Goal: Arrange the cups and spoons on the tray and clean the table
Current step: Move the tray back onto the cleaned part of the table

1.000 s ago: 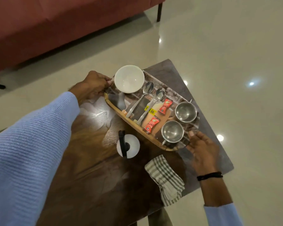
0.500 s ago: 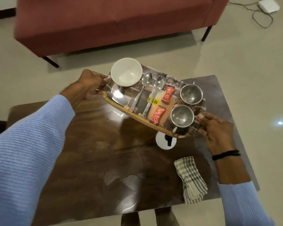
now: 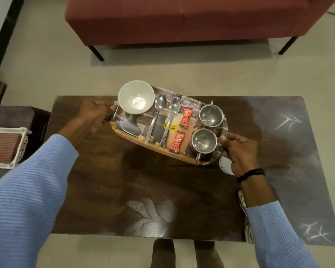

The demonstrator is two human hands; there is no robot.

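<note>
An oval printed tray [image 3: 128, 130] hangs lifted above the dark wooden table [image 3: 108, 186]. My left hand [image 3: 94, 117] grips its left end and my right hand [image 3: 238, 149] grips its right end. On the tray stand a white bowl [image 3: 135, 96], two steel spoons [image 3: 157, 115] side by side, two red sachets [image 3: 185, 118] and two steel cups [image 3: 211, 115] at the right. A checked cloth [image 3: 243, 204] lies on the table, mostly hidden behind my right forearm.
A white round object [image 3: 225, 166] lies on the table under my right hand. A red sofa [image 3: 182, 18] stands beyond the table. At the left, a white basket [image 3: 8, 132] rests on a dark seat. Tiled floor surrounds the table.
The tray has risen off the table in both hands. The view has swung round, so the whole table and the sofa now show.
</note>
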